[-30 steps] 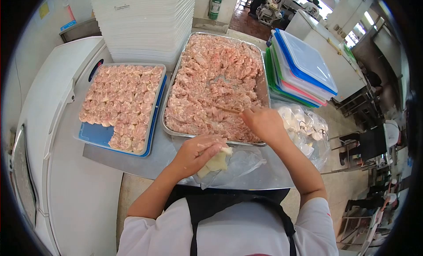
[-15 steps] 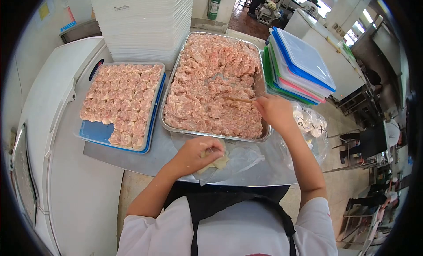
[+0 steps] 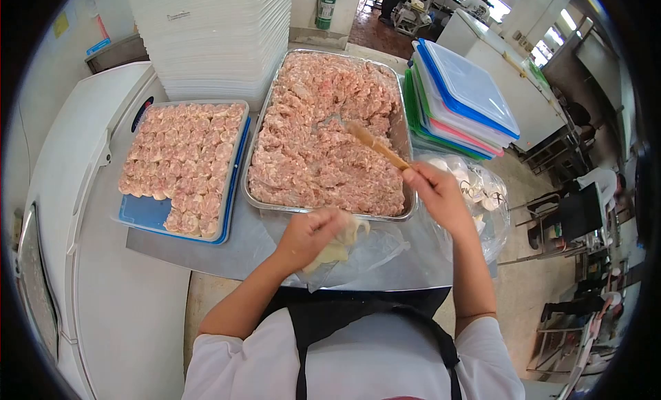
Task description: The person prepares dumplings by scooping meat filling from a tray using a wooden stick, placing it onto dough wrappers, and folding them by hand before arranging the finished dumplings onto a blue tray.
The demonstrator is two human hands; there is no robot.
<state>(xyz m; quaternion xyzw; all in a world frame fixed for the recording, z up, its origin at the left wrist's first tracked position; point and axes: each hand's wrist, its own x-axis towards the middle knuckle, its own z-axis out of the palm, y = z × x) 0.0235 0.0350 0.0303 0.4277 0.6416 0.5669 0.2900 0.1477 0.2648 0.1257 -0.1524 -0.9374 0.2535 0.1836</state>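
A grey metal worktop (image 3: pixel 206 252) carries the goods, standing beside a white chest freezer (image 3: pixel 76 214) on the person's left. At its middle sits a large rectangular metal tray of pink minced filling (image 3: pixel 323 138). To the left of it lies a shallower blue-rimmed tray of finished pink dumplings (image 3: pixel 186 162), nearly full, with one bare blue corner nearest the person. Behind that rises a tall stack of white plastic trays (image 3: pixel 220 35). To the right of the big tray leans a pile of clear lidded containers with blue, pink and green rims (image 3: pixel 461 100), and a clear plastic bag of round white wrappers (image 3: pixel 475 193) lies in front of it.

The left hand (image 3: pixel 313 238) cups a pale dough wrapper (image 3: pixel 341 245) above a sheet of clear plastic at the near edge, fingers curled round it. The right hand (image 3: pixel 434 193) has its fingers clamped on a flat wooden spatula (image 3: pixel 375 146), its tip over the filling.

Beyond are a red-brown tiled floor, a green fire extinguisher (image 3: pixel 323 11) and other people at work.
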